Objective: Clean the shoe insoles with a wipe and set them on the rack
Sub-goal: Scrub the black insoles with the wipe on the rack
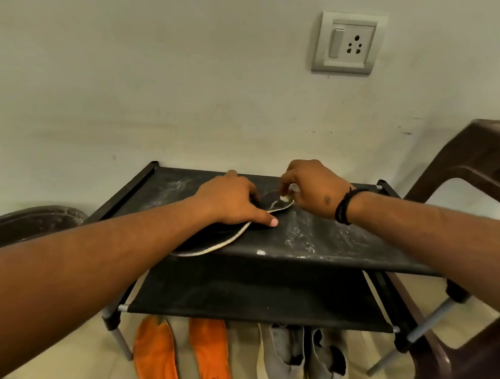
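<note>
Pressing flat black insole (216, 238) onto dusty fabric rack (319, 237), left hand (229, 199); right hand (313, 188) grip pinching crumpled wipe (287, 194).

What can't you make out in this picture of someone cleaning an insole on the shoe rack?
Head view only:
- Most of the black insole: covered by the left hand and forearm.
- The wipe: mostly hidden in the right hand; only a pale scrap shows.
- The orange insoles and grey shoes on the floor: cut off by the bottom edge.
- The brown chair: cut off at the right edge.
</note>
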Demonstrator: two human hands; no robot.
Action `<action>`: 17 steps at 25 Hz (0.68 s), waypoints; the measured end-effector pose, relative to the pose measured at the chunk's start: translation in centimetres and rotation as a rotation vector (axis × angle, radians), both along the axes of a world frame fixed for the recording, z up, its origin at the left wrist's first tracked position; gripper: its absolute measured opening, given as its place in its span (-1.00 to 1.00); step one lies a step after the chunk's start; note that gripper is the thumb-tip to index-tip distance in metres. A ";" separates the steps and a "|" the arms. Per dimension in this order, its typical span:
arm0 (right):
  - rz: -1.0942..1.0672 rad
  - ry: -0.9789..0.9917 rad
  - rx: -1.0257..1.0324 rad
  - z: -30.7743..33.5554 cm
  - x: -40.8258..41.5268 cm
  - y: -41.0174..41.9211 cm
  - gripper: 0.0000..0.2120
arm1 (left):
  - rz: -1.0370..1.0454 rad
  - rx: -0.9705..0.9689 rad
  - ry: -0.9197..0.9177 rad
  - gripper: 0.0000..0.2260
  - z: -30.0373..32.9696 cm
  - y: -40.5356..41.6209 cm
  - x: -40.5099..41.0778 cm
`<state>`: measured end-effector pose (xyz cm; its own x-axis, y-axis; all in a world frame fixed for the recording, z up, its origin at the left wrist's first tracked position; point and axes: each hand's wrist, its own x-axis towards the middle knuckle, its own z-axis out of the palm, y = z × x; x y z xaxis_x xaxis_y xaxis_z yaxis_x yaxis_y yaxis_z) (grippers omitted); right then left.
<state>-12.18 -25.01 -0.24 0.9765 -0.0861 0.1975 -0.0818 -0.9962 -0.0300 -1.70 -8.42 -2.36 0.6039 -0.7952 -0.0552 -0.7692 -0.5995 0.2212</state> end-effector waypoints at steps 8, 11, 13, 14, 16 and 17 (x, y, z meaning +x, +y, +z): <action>0.041 0.161 0.094 1.0 2.8 -0.8 -0.85 | 0.038 0.034 -0.039 -0.38 -1.9 0.3 -1.5; 0.111 0.144 0.071 -0.4 3.3 -0.3 -0.85 | 0.057 0.010 -0.010 -0.49 -2.0 0.2 -1.5; 0.102 0.162 -0.015 -1.7 3.6 -0.6 -0.82 | 0.053 0.064 0.029 -0.47 -1.6 0.1 -1.1; 0.088 0.161 -0.059 -2.2 3.7 -0.9 -0.82 | 0.045 0.097 0.042 -0.43 -1.4 0.1 -0.8; 0.057 0.134 -0.093 -2.3 4.0 -1.5 -0.86 | 0.040 0.111 0.071 -0.34 -1.0 0.2 -0.3; 0.042 0.127 -0.073 -2.3 4.0 -1.7 -0.87 | 0.045 0.089 0.086 -0.32 -1.1 0.3 -0.2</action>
<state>-8.14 -26.76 -2.55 0.9965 -0.0342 0.0767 -0.0381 -0.9980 0.0505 -1.94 -8.07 -3.50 0.6288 -0.7571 -0.1773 -0.7218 -0.6531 0.2291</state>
